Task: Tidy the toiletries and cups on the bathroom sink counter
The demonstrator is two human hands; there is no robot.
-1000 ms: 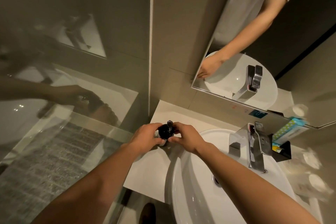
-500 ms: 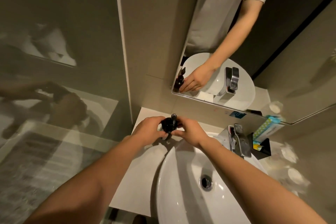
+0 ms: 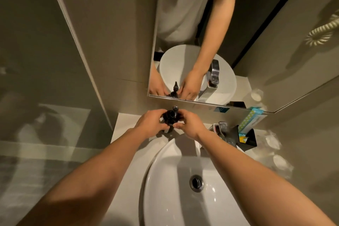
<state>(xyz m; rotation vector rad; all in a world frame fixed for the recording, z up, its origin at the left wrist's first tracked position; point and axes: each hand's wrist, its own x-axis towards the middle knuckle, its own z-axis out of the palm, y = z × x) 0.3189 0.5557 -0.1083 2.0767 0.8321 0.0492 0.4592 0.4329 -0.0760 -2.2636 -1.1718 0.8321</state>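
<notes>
Pump bottle: A small black pump bottle [image 3: 171,116] is held upright over the back left part of the desk [image 3: 126,124], just below the mirror [image 3: 256,60] and behind the washbasin [image 3: 161,198].
Left grip: The left grip [image 3: 150,124] is closed round the left side of the bottle, with the fingers curled against it.
Right grip: The right grip [image 3: 190,126] is closed on the right side, with the thumb pressed to the front of the body.
Base contact: Whether the bottle's base is resting on the desk cannot be told, as it is hidden by both hands.
Step judged: The bottle is probably being set down or squared up near the wall.
Remaining items: A black holder [image 3: 251,137] with a patterned box [image 3: 254,120] is seen beyond the faucet [image 3: 222,132]. Blurred wrapped cups [image 3: 280,163] are seen further right, well apart from the bottle. These look yet to be tidied.
Risk, tipping: The bottle could be toppled if it is released while tilted, since it is narrow and carries a tall pump.
Risk, basin: If it is placed too near the rim, it could be knocked into the bowl when the arms are drawn back over it.
Risk, pump: Soap could be squirted if the pump head is pressed by a finger.
Risk, slipping: A glossy, possibly wet body could be lost from a loosened hold.
Risk, mirror: The mirror edge could be struck by the nozzle if the bottle is pushed too far back.
</notes>
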